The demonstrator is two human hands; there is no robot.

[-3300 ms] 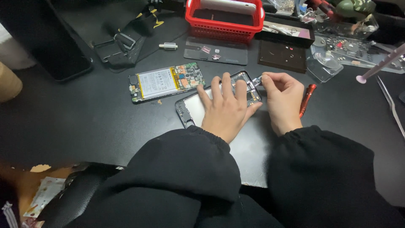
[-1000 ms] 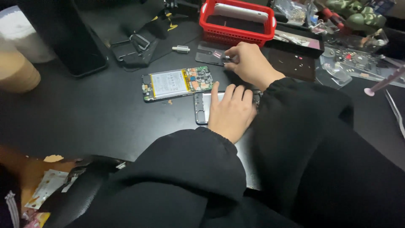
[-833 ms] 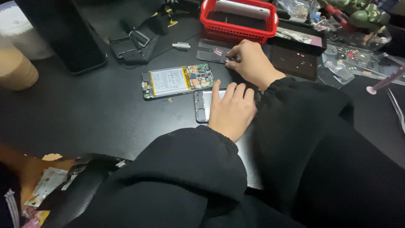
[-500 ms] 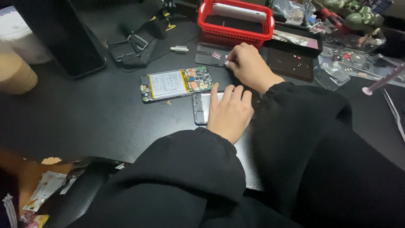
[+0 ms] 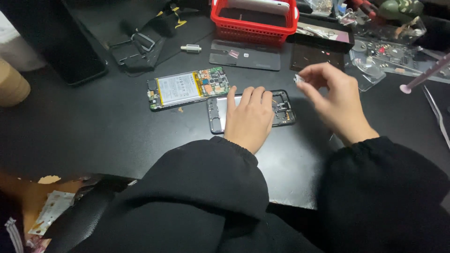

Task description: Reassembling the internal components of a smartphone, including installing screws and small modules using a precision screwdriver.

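Note:
My left hand (image 5: 249,116) lies flat on a black phone frame (image 5: 284,107) in the middle of the dark table, fingers spread over it. My right hand (image 5: 333,98) hovers to the right of the frame, thumb and forefinger pinching a tiny metallic part (image 5: 297,78). Left of the frame lies an opened phone body (image 5: 188,87) with its battery and green circuit board showing. A dark flat panel (image 5: 243,59) lies beyond it.
A red plastic basket (image 5: 255,18) stands at the back. A black tray (image 5: 319,51) and clear trays of small parts (image 5: 393,51) sit at the back right. A black strap bag (image 5: 140,42) and a dark tablet (image 5: 70,56) lie at the back left.
My right hand has drawn back from the dark panel near the basket to the right of the frame, now pinching a small part. My left hand stays on the frame.

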